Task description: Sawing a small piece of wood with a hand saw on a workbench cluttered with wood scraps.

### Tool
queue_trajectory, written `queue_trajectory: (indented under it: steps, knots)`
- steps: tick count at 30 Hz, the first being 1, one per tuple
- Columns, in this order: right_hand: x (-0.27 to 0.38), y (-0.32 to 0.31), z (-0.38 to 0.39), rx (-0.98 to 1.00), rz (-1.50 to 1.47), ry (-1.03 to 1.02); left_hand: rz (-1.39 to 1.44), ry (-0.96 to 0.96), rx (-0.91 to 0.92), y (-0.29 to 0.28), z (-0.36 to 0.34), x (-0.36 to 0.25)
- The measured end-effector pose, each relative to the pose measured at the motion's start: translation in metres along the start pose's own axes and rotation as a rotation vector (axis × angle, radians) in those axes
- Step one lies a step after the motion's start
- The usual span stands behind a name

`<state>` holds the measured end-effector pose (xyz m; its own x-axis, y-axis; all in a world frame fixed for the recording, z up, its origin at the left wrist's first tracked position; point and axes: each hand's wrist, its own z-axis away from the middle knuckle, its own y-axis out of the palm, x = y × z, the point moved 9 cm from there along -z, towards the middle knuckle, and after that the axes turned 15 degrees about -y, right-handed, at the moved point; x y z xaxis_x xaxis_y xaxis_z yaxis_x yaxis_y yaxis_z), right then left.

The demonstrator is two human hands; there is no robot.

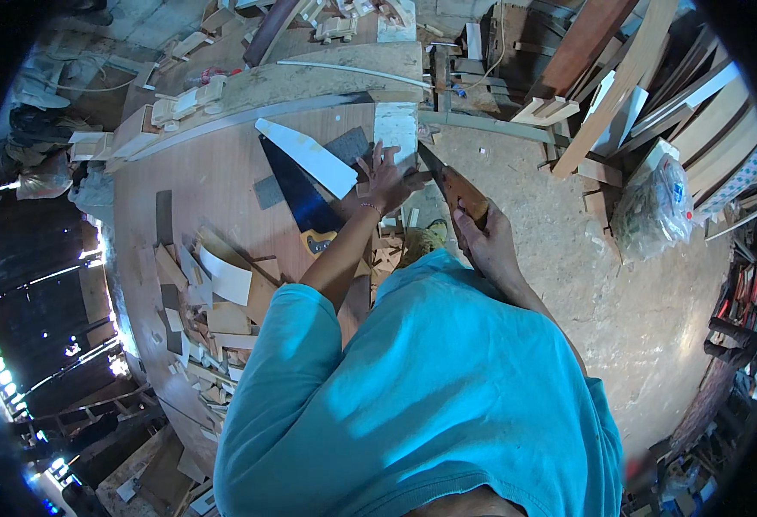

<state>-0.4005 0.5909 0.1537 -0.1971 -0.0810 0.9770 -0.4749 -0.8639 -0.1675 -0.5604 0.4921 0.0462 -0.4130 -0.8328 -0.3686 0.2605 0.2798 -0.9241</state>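
My right hand (486,241) is closed on the wooden handle (465,194) of a saw, its dark blade (433,162) angled toward the white strip of board (396,125). My left hand (383,183) rests with fingers spread at the lower part of that strip, by the blade's tip. Left of it lie a white tapered piece (305,155), a grey textured piece (348,142) and a second saw (297,202) with a dark blade and yellow-black handle, on a wood-surfaced bench (172,172).
Offcuts (223,276) pile on the bench's left. Planks (611,77) lean at the back right beside a clear plastic bag (654,207). Small wooden pieces (180,103) line the back ledge (327,82). Clutter (732,336) borders the right side of the concrete floor (620,336).
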Motion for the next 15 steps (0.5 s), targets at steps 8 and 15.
queue_trajectory:
  steps: [8, 15]
  knots:
    - [0.000, 0.007, -0.015, -0.065, 0.077, -0.012, 0.155, 0.173, 0.001, -0.005, -0.024, -0.018]
    - [0.006, 0.027, -0.027, -0.043, 0.185, -0.074, 0.068, 0.262, -0.059, 0.016, -0.056, -0.004]
